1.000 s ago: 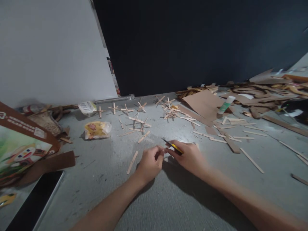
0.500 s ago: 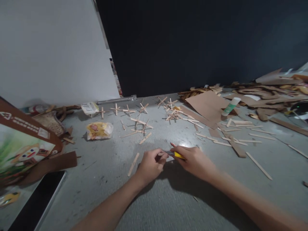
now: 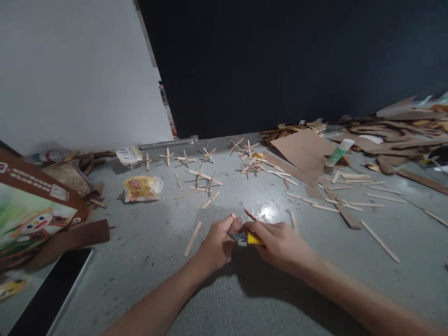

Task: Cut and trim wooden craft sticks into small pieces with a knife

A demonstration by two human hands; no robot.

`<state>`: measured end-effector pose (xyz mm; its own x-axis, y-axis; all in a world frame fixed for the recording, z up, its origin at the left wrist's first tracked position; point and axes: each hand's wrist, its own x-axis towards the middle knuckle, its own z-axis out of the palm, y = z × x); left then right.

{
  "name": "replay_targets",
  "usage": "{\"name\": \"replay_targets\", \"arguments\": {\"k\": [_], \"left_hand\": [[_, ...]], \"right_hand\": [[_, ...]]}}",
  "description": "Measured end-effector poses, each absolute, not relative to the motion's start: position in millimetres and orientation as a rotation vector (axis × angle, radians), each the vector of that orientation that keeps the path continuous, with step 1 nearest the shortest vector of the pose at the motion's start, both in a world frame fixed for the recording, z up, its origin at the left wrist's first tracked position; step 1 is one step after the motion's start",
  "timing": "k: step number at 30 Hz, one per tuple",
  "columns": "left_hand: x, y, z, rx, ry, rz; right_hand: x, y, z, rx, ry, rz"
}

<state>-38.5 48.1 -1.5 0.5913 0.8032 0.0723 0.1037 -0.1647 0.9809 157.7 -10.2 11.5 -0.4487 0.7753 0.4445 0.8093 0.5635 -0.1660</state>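
My left hand [image 3: 219, 240] is closed around a wooden craft stick [image 3: 234, 216], whose end shows above the fingers; the rest is hidden. My right hand [image 3: 280, 242] grips a yellow utility knife [image 3: 255, 238] with its grey front end turned toward my left fingers. A red pencil [image 3: 250, 215] also sticks out from under the right fingers. The two hands are close together above the grey floor. One loose craft stick [image 3: 193, 239] lies left of my left hand, and another stick [image 3: 294, 220] lies just behind the right hand.
Several crossed-stick pieces [image 3: 206, 177] stand farther back. Brown cardboard [image 3: 297, 149], a glue stick [image 3: 339, 152] and scattered sticks [image 3: 380, 241] lie right. To the left are a phone [image 3: 52, 294], a printed bag [image 3: 35, 219] and a yellow packet [image 3: 143, 188]. A dark panel [image 3: 280, 65] stands behind.
The knife has come slightly nearer to me, and its front end now sits lower beside the left fingers. The craft stick's end now points up from the left hand.
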Motion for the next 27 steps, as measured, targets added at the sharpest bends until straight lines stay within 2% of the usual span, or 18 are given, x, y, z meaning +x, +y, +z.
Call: {"name": "replay_targets", "arguments": {"k": [5,11,22,27], "left_hand": [[-37.5,46.5,4.2,1.686,0.818,0.729],[-36.6,45.3,5.6,1.679,0.833,0.739],[-38.0,45.5,5.4,1.715,0.794,0.683],[-36.4,47.1,2.4,1.644,0.888,0.688]], "right_hand": [[152.1,-10.9,8.0,-1.265,-2.329,-0.202],[150.6,-11.4,9.5,-1.286,-2.323,-0.167],[152.4,-13.9,2.8,-1.409,-2.248,0.047],[151.2,-9.7,11.1,-1.573,-1.878,0.312]]}}
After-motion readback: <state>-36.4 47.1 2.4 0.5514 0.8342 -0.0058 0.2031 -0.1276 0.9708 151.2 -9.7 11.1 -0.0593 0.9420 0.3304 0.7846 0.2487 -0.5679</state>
